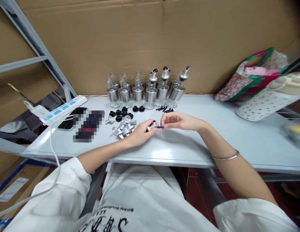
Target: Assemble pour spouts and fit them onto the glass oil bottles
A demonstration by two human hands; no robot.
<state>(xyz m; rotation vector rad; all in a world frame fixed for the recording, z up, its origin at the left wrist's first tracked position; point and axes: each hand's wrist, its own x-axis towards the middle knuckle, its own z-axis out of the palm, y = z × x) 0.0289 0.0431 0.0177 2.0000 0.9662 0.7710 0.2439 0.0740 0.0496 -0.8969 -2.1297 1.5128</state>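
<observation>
Silver, stubby pourer top with black bits (152, 125) is sitting in the left hand (142, 131), fingers closed round it. Thin black plastic stick (160, 127) comes at it from the right, its long axis running roughly sideways, and the right hand (173, 120) has the outer end pinched between thumb and fingertips. So the relation that matters: stick's inner end right at the pourer top, right hand just beside the left (can't tell if it's actually seated, the fingers cover too much). Right hand is also the nearer one to the loose thin black sticks (165, 110) just behind it; the loose silver pourer parts (124, 129) and round black stoppers (118, 118) are over on the left hand's side.

Surface is a smooth pale grey tabletop (200, 145), shiny up front. Clear glass bottles with brushed-steel sleeves (137, 93) stand along the back against a brown cardboard wall (208, 42). White spotted flask (260, 102) leans off to the right, white power strip (67, 109) far left.
</observation>
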